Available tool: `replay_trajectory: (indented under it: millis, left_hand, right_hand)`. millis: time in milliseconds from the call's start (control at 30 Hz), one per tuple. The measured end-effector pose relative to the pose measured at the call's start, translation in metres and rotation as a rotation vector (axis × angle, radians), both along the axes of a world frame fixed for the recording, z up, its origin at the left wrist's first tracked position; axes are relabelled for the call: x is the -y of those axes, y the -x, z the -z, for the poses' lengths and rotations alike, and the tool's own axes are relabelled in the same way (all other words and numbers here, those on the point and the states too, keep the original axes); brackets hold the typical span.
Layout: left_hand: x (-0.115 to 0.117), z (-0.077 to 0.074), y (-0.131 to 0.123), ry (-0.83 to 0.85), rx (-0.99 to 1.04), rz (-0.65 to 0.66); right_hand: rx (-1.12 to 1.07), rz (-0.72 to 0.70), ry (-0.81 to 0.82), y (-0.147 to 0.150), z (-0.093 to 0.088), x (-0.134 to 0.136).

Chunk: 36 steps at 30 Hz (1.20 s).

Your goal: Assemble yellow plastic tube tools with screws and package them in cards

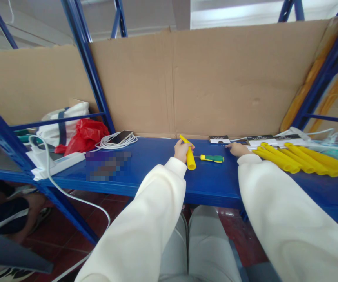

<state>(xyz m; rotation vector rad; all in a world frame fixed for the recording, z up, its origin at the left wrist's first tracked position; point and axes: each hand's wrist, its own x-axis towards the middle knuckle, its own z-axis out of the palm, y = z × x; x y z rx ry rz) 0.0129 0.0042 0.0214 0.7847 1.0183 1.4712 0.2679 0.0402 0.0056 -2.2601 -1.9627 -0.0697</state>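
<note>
My left hand (181, 151) is closed around a yellow tapered plastic tube (190, 158), which leans with its wide open end toward me. Just right of the tube lies a screwdriver (212, 158) with a green and yellow handle, its shaft pointing left. My right hand (237, 149) rests low over the blue shelf, fingertips together at the surface. Something small and dark seems to be at those fingertips, too small to name. Several more yellow tubes (318, 158) lie side by side near my right wrist. Behind that hand is a small black-and-white packet (219, 139).
More black-and-white packets (261, 140) line the back right. On the left are a phone (122, 136) on a coiled white cable (110, 142), a red plastic bag (88, 135) and a white power strip (60, 163). Cardboard (216, 82) walls the back; blue posts (89, 66) frame the shelf.
</note>
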Motion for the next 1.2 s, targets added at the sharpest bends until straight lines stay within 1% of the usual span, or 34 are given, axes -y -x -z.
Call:
replay_trajectory:
  millis: [167,433,700,1033,1200]
  left_hand:
    - [0.0,0.0,0.0,0.015,-0.012,-0.004]
    - [-0.001,0.002,-0.001,0.015,0.0,0.007]
    - [0.0,0.0,0.001,0.024,-0.021,0.021]
    - [-0.004,0.005,-0.001,0.009,-0.026,0.042]
    - [-0.002,0.004,-0.001,-0.001,-0.033,0.073]
  right_hand:
    - [0.069,0.005,0.037,0.0,0.004,-0.005]
    - [-0.027,-0.013,0.025,0.0,0.005,-0.009]
    - [-0.024,-0.029,0.0,0.002,0.005,-0.009]
    - [-0.041,-0.087,0.038,0.015,0.007,-0.015]
    - [-0.032,-0.085,0.075,0.017,0.008,-0.019]
